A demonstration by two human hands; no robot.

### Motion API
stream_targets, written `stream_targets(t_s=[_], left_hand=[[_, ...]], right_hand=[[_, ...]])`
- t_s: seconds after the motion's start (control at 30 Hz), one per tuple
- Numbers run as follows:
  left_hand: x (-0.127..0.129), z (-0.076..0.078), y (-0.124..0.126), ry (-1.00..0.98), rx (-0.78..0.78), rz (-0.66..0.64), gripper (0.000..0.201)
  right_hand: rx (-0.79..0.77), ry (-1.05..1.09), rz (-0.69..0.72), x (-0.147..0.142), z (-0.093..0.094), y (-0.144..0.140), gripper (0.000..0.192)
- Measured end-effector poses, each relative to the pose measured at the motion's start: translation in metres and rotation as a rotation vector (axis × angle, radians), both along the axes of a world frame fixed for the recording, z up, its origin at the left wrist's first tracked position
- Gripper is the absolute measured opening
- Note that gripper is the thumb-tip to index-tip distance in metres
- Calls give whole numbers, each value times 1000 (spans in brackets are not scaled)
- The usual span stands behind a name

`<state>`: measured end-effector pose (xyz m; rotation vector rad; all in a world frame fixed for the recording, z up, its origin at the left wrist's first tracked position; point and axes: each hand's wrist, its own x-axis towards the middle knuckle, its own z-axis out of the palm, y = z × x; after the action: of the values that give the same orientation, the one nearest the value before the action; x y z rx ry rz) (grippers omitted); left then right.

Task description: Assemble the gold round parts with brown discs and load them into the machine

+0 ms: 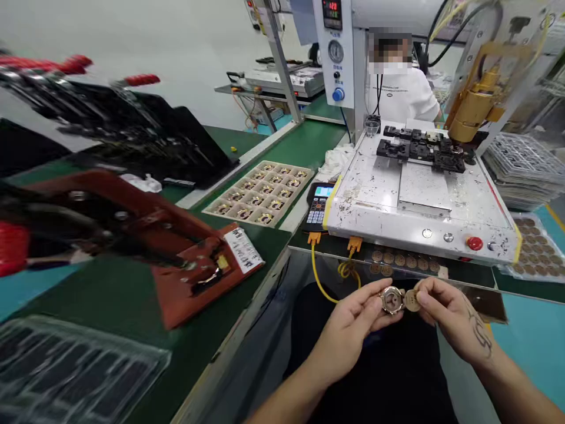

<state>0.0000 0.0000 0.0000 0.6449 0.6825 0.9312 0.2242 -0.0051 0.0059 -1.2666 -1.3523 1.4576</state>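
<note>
Apparent pairing step: the left hand grips a watch case, the right hand a brown disc, any joining likely needing alignment.

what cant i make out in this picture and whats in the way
Head view, brown disc: its marks are too small to read; its right edge is under the right hand.
Head view, watch case: its underside faces away; left edge behind the left hand.
Head view, clear tray: blurred, cut off by the left picture edge.
Head view, co-worker: hands out of sight, back to the camera.
</note>
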Motion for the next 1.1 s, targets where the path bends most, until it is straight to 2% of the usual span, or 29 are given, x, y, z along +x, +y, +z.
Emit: stream_targets(t_s=[0.13,0.27,0.8,0.93,1.1], left_hand=[[0,3,-4,16,27,15,47],[2,3,-6,39,52,20,48],[7,2,-13,124,147,20,52],[11,-3,-15,170,185,35,52],[10,-12,-16,359,318,55,41]], right_hand=[[151,-117,-15,-13,18,-1,28],[185,-166,13,-23,23,-1,24],[216,-200,-38,-27,11,-3,24],[269,-225,-70,-31,4,-6,24],[420,-377,-99,-31,-7,-4,18]])
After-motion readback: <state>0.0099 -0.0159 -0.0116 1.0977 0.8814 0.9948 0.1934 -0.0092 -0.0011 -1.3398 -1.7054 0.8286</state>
